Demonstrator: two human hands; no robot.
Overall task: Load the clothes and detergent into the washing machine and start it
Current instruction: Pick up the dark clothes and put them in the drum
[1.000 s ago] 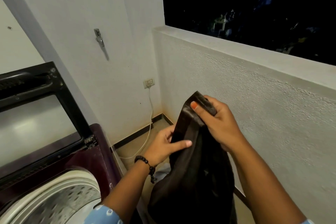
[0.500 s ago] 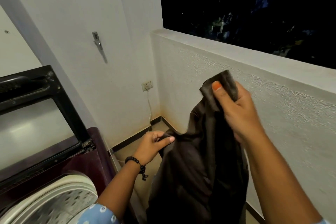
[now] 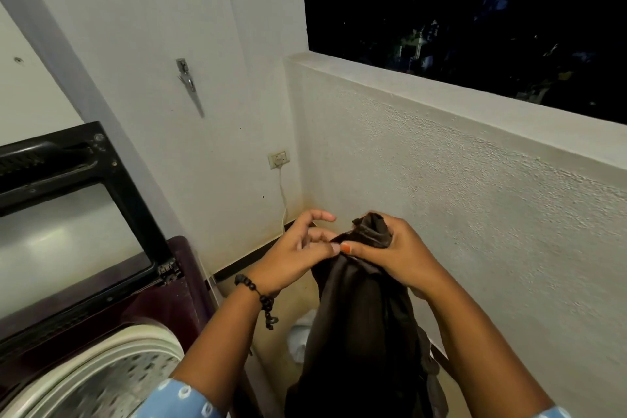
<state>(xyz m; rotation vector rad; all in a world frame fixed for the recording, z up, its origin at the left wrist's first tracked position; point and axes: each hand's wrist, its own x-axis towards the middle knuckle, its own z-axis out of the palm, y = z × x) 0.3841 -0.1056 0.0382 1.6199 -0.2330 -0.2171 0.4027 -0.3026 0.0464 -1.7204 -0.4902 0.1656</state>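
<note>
We see a dark brown garment (image 3: 359, 332), plain and unpatterned. The washing machine (image 3: 163, 299) has a maroon body, a black lid frame (image 3: 129, 193) and a cream tub rim (image 3: 112, 346). One sleeve (image 3: 179, 399) is light blue with white rings. The bracelet (image 3: 258, 295) is black beads, the thumbnail (image 3: 345, 248) orange, and the walls (image 3: 441, 214) off-white.

No text, label, brand, number or sign can be read anywhere in the head view.
</note>
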